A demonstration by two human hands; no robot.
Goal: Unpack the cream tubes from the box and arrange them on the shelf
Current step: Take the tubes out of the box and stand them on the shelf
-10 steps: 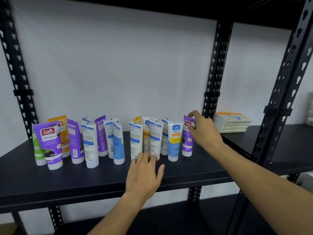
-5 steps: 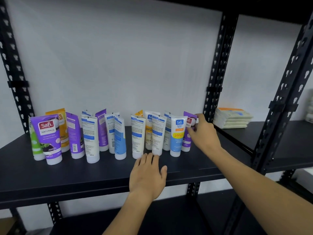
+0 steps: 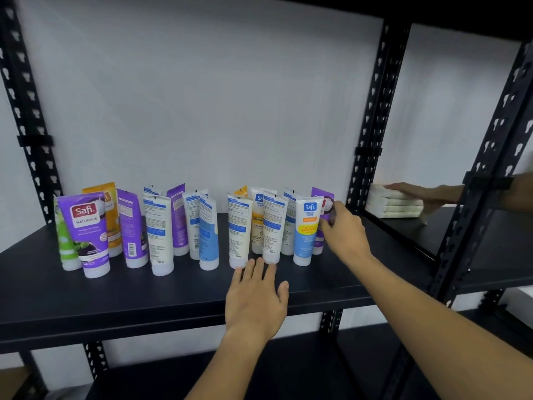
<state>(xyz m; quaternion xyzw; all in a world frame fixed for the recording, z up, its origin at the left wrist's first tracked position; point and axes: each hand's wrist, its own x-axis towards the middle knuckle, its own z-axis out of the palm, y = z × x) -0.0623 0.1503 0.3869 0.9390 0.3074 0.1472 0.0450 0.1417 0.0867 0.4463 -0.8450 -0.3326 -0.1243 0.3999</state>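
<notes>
Cream tubes: a crowded double row [image 3: 242, 226] stands cap-down on the black shelf [image 3: 144, 295], spanning from 9 o'clock to the centre of the view; none lies flat.
Left cluster: a purple Naturals tube [image 3: 86, 232] leads at 9 o'clock, with green, orange and purple tubes packed behind it and leaning slightly.
Right cluster: the white-and-blue Perfect White tube [image 3: 306, 229] stands at the front, just beside the end purple tube [image 3: 322, 203] at its 2 o'clock.
Right hand: the right hand [image 3: 344, 229] reaches in from 4 o'clock; its fingers curl against the end purple tube. The pinch is blurred, so a full grip cannot be confirmed, though the tube appears held between thumb and fingers.
Left hand: the left hand [image 3: 255, 298] lies flat and relaxed on the shelf at 6 o'clock, fingertips touching the caps of the front white tubes, holding nothing.
Box: not in view.
Neighbouring bay: a stack of flat white packs [image 3: 395, 204] sits at 3 o'clock, with another person's hand [image 3: 415, 192] resting on it.
Step in hand, as judged: squaring the end tube into line.
Recommended practice: seat the cap fully flat, turn the label forward, release only once upright, and keep the left palm as a stop against a domino fall.
</notes>
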